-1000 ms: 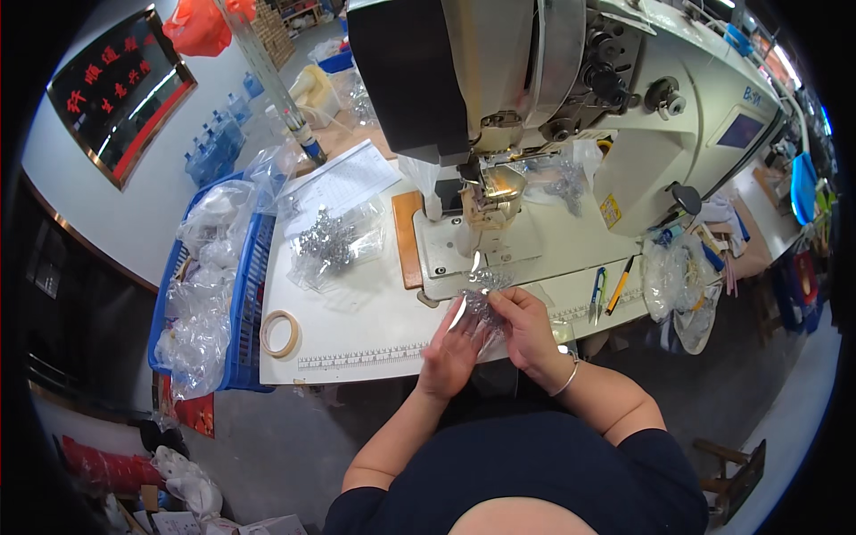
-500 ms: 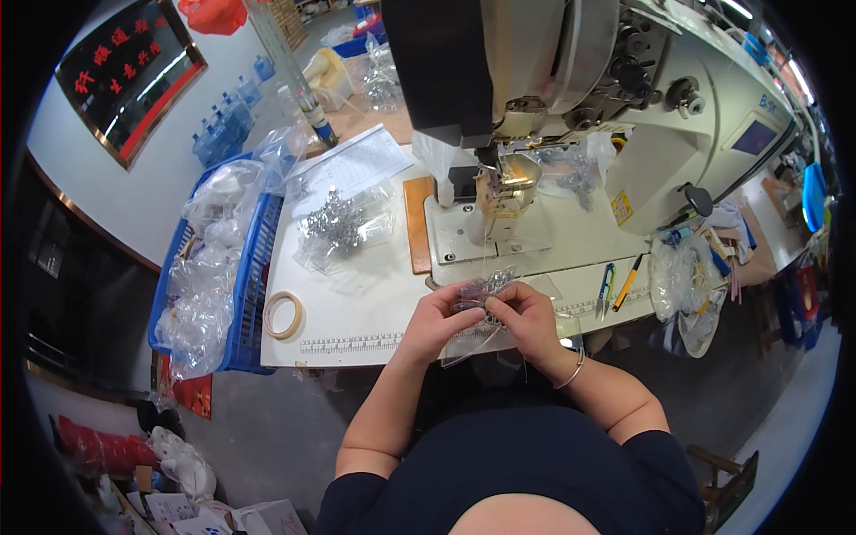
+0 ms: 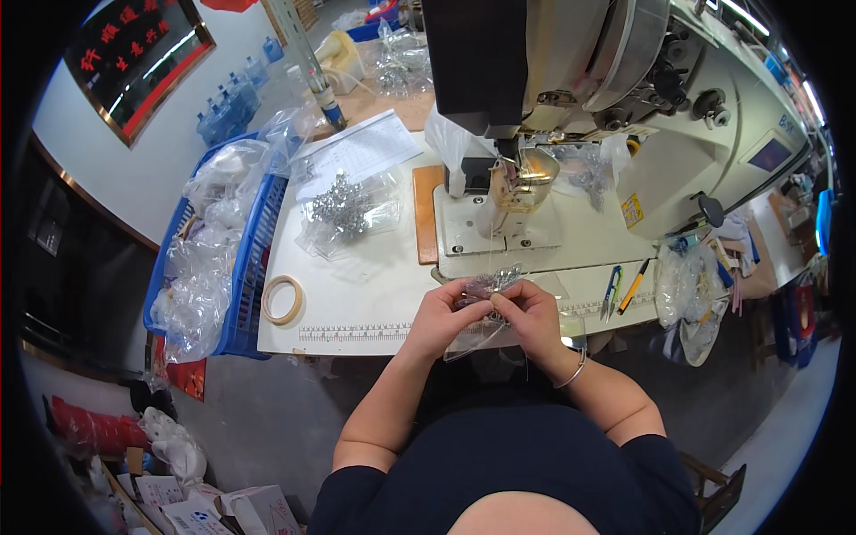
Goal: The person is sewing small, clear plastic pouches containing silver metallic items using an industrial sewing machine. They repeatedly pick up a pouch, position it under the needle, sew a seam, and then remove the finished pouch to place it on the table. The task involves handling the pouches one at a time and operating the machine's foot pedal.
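Note:
Close together at the table's front edge, my left hand (image 3: 440,317) and my right hand (image 3: 534,323) both pinch a clear plastic piece with small silvery parts (image 3: 496,281). Its exact kind is too small to make out, and my fingers cover part of it. My thumbs nearly meet over it. Some clear film hangs below my fingers. Just beyond stands a white industrial sewing machine (image 3: 655,174); its needle area is right ahead of my hands. A thin thread seems to run down from there toward the piece. On the left, a heap of similar silvery parts (image 3: 341,203) lies on clear plastic.
A blue basket (image 3: 242,303) full of clear bags stands against the table's left side. Near it lie a tape roll (image 3: 283,300) and paper sheets (image 3: 370,143). A blue-green tool (image 3: 611,292) and an orange pen (image 3: 634,285) lie right of my hands, before a plastic bag (image 3: 682,285).
The whole view has shifted slightly. My hands remain together on the plastic piece, with only a small change in how the fingers and thumbs sit on it.

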A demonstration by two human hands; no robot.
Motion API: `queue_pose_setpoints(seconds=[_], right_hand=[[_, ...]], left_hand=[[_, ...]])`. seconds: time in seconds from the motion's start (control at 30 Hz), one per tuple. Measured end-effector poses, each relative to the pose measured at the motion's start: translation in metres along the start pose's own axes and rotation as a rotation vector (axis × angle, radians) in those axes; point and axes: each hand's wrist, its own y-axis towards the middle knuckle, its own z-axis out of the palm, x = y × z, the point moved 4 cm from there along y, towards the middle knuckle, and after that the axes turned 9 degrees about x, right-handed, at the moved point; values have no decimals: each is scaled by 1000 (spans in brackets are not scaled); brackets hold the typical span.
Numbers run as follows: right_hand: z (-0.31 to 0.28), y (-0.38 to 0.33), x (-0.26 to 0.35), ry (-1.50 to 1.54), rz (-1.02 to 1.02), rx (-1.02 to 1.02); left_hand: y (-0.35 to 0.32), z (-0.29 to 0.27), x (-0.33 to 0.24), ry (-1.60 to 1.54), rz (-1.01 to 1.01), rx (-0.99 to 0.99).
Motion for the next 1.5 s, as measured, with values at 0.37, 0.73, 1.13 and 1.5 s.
queue_pose_setpoints(seconds=[0.37, 0.73, 1.13, 1.5], right_hand=[[2, 0, 1, -49, 20, 41], [-45, 3, 85, -970, -728, -391], [-43, 8, 97, -1072, -588, -101], [-16, 34, 73, -946, -298, 497]], left_hand=[[9, -10, 8, -16, 28, -25], [11, -13, -4, 170, -33, -30], [5, -4, -6, 146, -49, -41], [5, -3, -4, 228, -127, 9]])
